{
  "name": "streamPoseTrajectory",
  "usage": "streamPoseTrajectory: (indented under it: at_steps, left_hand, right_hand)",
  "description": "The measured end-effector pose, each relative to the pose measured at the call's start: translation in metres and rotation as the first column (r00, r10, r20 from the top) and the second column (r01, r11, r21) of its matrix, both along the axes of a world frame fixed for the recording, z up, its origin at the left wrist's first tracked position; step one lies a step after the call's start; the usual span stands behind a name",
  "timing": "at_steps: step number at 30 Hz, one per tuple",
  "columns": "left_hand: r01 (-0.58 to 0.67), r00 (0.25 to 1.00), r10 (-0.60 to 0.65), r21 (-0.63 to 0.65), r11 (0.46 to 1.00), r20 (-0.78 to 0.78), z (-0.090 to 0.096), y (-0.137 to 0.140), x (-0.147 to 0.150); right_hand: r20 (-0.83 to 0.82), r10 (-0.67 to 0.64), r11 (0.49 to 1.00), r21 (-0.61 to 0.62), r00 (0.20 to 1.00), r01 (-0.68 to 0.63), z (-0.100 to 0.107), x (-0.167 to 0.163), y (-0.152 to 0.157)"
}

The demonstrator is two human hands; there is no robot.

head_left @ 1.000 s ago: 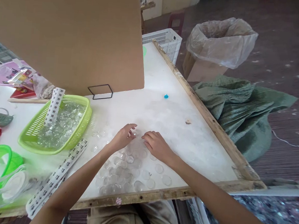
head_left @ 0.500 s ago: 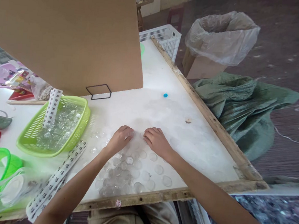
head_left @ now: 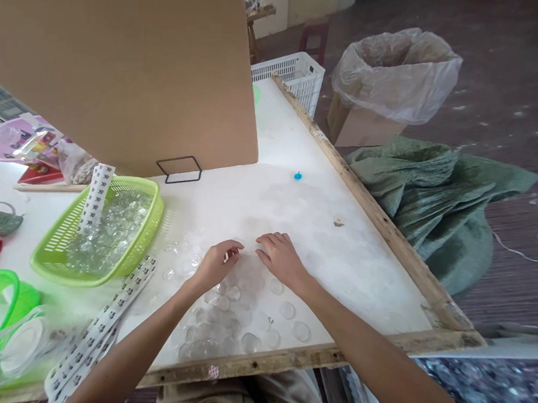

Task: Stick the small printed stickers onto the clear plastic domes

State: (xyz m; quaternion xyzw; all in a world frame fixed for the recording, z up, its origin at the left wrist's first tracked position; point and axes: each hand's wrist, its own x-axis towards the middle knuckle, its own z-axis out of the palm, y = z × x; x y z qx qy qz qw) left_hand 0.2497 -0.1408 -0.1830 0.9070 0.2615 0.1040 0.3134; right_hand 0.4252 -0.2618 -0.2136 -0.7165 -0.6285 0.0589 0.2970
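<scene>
My left hand [head_left: 220,263] hovers just over the white tabletop [head_left: 213,203], fingers curved, thumb and fingertips a little apart. I make out nothing held in it. Facing it from the right, my right hand [head_left: 283,260] has its fingers stretched and its thumb apart. Below and between my hands lie many clear, flat, round pieces [head_left: 250,343], crowded towards the front edge. Left of them, a light green basket [head_left: 156,217] holds a heap of clear pieces [head_left: 121,239] and a printed white strip [head_left: 96,194].
A tall cardboard sheet [head_left: 168,63] stands behind. A black wire frame [head_left: 180,179] leans there. Wooden strips [head_left: 375,213] edge the table; a small blue piece [head_left: 298,175] lies near the right one. More printed strips [head_left: 100,331] and a green bowl [head_left: 23,297] are at left.
My left hand has tilted and its thumb has parted from the fingers. The fingers of my right hand have straightened out. The view has shifted slightly.
</scene>
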Motion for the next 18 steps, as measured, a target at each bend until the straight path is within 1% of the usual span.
streamPoseTrajectory:
  at_steps: [3,7,8,10,12,13,15,18]
  left_hand:
    - [0.023,1.0,-0.023,-0.016,1.0,-0.014,-0.003,-0.004,0.007]
    - [0.039,0.999,-0.039,-0.011,0.999,-0.012,-0.004,-0.006,0.012]
    - [0.054,0.998,-0.054,0.012,0.998,-0.008,-0.004,-0.006,0.012]
    - [0.071,0.997,-0.072,0.131,0.989,-0.001,-0.003,-0.002,0.013]
    - [0.058,0.998,-0.056,0.29,0.955,-0.015,-0.004,0.005,0.013]
    - [0.052,0.999,-0.044,0.345,0.937,-0.031,-0.004,0.009,0.013]
    - [0.059,0.997,-0.035,0.373,0.926,-0.07,-0.005,0.018,0.013]
    - [0.089,0.994,-0.06,0.352,0.932,-0.092,-0.006,0.026,0.016]
  right_hand:
    - [-0.059,-0.056,0.998,0.012,0.997,0.057,0.001,0.002,0.0]
    - [-0.193,-0.129,0.991,0.002,0.973,0.131,-0.004,0.007,0.002]
    - [-0.224,-0.139,0.99,0.004,0.965,0.144,-0.006,0.009,0.002]
    - [-0.273,-0.163,0.985,0.017,0.948,0.174,-0.011,0.012,0.003]
    - [-0.302,-0.184,0.979,0.024,0.935,0.2,-0.014,0.014,0.004]
    - [-0.311,-0.191,0.978,0.018,0.931,0.207,-0.015,0.015,0.004]
    - [-0.318,-0.199,0.978,0.001,0.927,0.21,-0.016,0.017,0.003]
    - [-0.305,-0.208,0.975,0.012,0.929,0.222,-0.015,0.019,0.002]
